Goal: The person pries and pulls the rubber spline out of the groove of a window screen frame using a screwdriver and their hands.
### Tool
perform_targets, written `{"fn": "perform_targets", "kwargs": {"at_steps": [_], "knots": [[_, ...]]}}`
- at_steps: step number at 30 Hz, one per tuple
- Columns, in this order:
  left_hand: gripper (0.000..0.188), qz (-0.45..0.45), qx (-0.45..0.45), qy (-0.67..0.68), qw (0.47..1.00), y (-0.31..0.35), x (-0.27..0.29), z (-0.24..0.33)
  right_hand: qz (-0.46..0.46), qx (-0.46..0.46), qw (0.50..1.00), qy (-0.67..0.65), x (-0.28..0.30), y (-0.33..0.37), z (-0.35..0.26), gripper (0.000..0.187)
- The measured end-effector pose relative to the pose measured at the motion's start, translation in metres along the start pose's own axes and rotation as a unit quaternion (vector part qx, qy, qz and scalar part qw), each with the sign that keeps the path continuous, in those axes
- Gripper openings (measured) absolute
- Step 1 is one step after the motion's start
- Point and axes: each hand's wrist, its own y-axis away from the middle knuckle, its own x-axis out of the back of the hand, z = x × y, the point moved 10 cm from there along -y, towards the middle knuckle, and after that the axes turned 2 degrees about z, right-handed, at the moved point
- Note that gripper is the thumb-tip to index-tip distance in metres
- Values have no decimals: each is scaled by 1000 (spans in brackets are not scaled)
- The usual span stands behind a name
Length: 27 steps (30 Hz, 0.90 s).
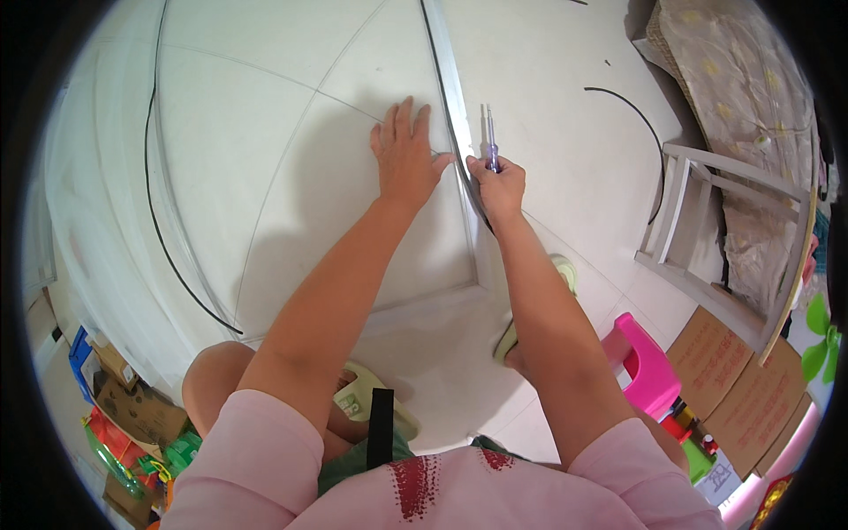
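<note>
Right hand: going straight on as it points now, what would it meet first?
Beyond the tool in the right hand, the way over the floor looks free, though height is unclear.

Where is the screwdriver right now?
In the head view, above and slightly right of centre, the screwdriver is in the person's right hand, just right of the long pale strip.
</note>
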Motion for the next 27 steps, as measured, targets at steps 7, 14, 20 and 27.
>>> {"fn": "perform_targets", "kwargs": {"at_steps": [7, 14, 20, 27], "knots": [[89, 43, 42, 46, 997, 15, -1, -26, 0, -16, 1000, 21, -3, 1, -1, 25], [74, 63, 59, 97, 992, 17, 3, -24, -21, 7, 999, -29, -9, -1, -2, 26], [51, 74, 21, 88, 993, 22, 7, -28, -35, -1, 999, -6, -20, 11, -16, 27], [52, 53, -7, 40, 998, 26, 2, -18, -54, 11, 998, 39, -14, 2, -13, 31]]}}
